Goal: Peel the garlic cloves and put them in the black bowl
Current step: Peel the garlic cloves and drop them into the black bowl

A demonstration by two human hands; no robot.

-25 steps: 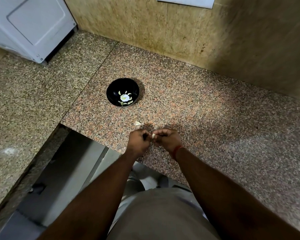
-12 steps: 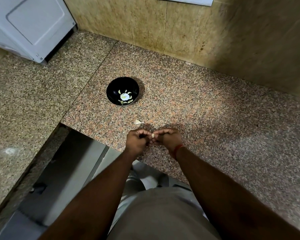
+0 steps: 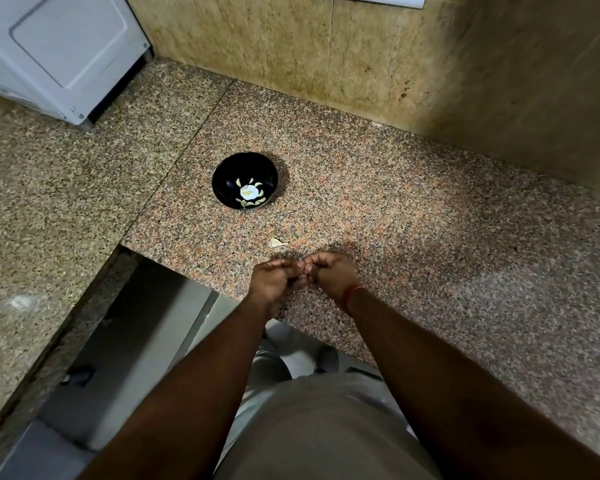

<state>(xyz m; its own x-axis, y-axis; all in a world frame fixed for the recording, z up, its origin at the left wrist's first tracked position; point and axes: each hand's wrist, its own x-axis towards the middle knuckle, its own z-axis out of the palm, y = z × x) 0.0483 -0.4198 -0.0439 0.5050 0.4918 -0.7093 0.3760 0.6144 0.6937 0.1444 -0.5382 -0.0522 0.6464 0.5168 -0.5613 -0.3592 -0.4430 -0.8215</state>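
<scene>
The black bowl stands on the granite counter and holds several peeled garlic cloves around a white spot at its bottom. Nearer to me, my left hand and my right hand meet fingertip to fingertip just above the counter's front edge. Both have curled fingers pinching a small garlic clove between them, and the fingers almost entirely hide the clove. A pale garlic piece lies loose on the counter just beyond my hands, between them and the bowl.
The speckled granite counter runs right and wraps around to the left. A white appliance stands at the back left corner. Tiled wall closes the back. Below the counter edge, a gap opens to the floor.
My hands stayed in the same spot and kept working the clove. The white bit of clove seen between the fingertips earlier is now covered by the fingers.
</scene>
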